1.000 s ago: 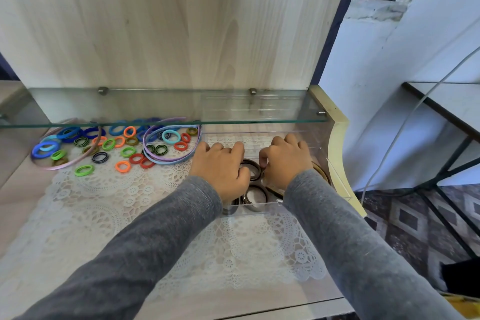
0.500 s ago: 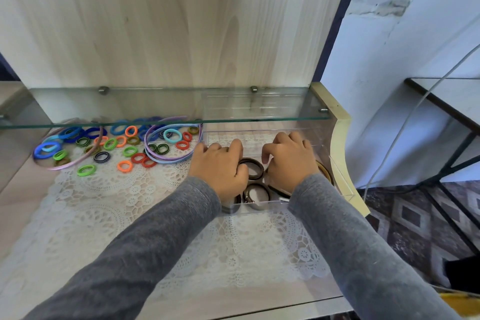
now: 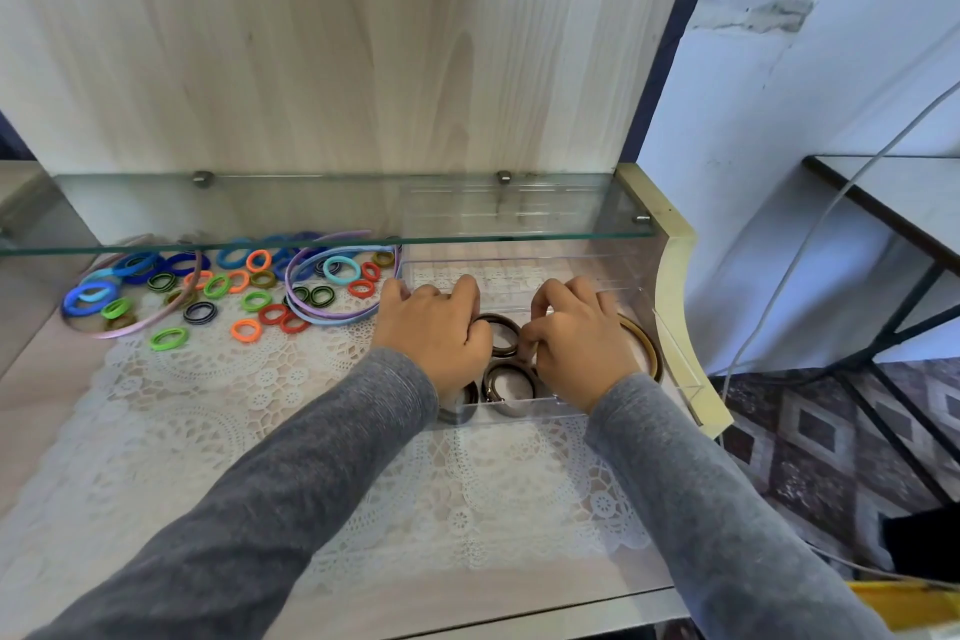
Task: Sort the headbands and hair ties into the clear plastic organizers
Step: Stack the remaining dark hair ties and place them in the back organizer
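A clear plastic organizer (image 3: 631, 296) stands at the right of the shelf. Both my hands are inside it. My left hand (image 3: 434, 330) is curled, its fingers round the left edge of a dark brown hair tie (image 3: 501, 334). My right hand (image 3: 579, 335) is curled too and pinches the same tie's right edge. Another dark hair tie (image 3: 509, 382) lies at the organizer's front, and a third is partly hidden under my left wrist. A brown headband (image 3: 645, 346) curves along the right wall. To the left lie several coloured hair ties (image 3: 245, 330) and a purple headband (image 3: 332, 317).
A glass shelf (image 3: 322, 211) juts out just above the pile and the organizer's back. A white lace mat (image 3: 218, 411) covers the wooden surface. A pink headband (image 3: 130, 327) rings the far-left ties. The cabinet's cream edge (image 3: 675, 276) borders the right; a cable hangs beyond it.
Both hands stay in the organizer on the dark hair tie, with only slight finger shifts. The loose pile has not moved.
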{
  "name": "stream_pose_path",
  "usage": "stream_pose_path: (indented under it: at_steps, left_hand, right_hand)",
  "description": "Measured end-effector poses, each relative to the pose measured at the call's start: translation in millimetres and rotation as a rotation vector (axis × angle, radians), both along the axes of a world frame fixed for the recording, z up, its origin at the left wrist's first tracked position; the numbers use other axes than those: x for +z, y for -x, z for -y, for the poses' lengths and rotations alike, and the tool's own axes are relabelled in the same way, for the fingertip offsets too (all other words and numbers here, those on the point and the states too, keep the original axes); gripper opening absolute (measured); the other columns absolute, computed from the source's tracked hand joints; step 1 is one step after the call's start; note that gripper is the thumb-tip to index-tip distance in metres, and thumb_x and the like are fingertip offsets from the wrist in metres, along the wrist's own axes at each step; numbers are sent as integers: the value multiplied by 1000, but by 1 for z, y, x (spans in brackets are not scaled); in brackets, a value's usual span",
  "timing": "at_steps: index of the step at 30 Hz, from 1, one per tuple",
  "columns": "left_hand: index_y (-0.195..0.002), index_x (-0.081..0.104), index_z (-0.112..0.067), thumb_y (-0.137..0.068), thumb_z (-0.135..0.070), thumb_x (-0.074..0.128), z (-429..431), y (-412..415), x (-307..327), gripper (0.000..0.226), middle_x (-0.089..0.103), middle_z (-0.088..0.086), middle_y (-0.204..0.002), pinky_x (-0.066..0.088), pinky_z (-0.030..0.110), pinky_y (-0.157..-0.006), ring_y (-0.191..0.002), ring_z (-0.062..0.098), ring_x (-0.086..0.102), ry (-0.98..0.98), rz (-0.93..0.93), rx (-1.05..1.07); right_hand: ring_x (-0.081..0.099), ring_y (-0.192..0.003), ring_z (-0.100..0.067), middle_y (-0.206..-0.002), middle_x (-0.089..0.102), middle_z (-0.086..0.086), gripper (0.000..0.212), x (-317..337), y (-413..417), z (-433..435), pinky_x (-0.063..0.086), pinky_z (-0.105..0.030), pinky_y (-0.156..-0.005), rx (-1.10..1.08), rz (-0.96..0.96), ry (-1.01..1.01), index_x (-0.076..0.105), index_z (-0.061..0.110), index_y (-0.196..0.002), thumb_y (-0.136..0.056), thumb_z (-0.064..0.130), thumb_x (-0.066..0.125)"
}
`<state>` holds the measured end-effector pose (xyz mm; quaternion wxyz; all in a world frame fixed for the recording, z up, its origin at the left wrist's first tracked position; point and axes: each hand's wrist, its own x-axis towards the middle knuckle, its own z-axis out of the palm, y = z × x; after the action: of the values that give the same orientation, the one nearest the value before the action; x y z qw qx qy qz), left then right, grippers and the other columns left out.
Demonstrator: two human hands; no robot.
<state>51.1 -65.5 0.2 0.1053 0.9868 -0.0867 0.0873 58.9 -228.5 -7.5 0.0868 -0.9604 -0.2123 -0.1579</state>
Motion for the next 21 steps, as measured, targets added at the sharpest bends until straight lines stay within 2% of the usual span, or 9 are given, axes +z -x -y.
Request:
stream_pose_path:
  at_steps: [5,10,12,15,18,21]
  left_hand:
    - [-97,40,-24,-89,-30,32,-1,-1,0,12,51,-10,-66,26,42,-89,-78,18,49,-20,-10,-5]
    - [-97,39,-24,-90,-30,32,1,0,1,12,49,-10,-66,26,41,-88,-75,18,47,-51,-3,-4]
    - [-97,39,-24,-90,-31,32,1,1,1,12,45,-11,-64,25,41,-87,-73,18,45,-63,0,-6]
    - [-97,39,-23,-89,-31,33,1,2,0,13,43,-11,-63,25,41,-87,-73,18,44,-69,5,-7]
    - [-97,40,-23,-89,-29,33,0,3,1,12,44,-11,-63,25,41,-89,-74,19,45,-45,-3,-9]
    - [-98,39,-24,-89,-28,34,-3,5,2,11,47,-12,-67,24,41,-92,-78,17,45,8,-19,-22]
  right_hand:
    - [48,-86,-30,-84,55,1,14,2,-1,-1,37,-41,-72,-13,-16,10,70,26,-59,-64,14,75]
    - [50,-78,-30,-79,54,1,17,1,-3,-3,31,-36,-66,-8,-6,17,69,27,-53,-55,16,82]
    - [50,-80,-30,-80,54,1,16,0,-3,-2,30,-36,-67,-4,-13,16,70,27,-54,-57,16,81]
    - [46,-89,-29,-87,54,1,10,4,-1,-1,32,-37,-74,-6,-45,33,74,26,-63,-68,17,74]
    - [42,-96,-26,-95,53,3,13,9,2,3,34,-40,-82,-2,-85,72,76,26,-72,-76,19,65]
    - [44,-92,-25,-90,54,6,22,9,3,7,35,-39,-80,-15,-72,-27,74,26,-64,-71,19,54]
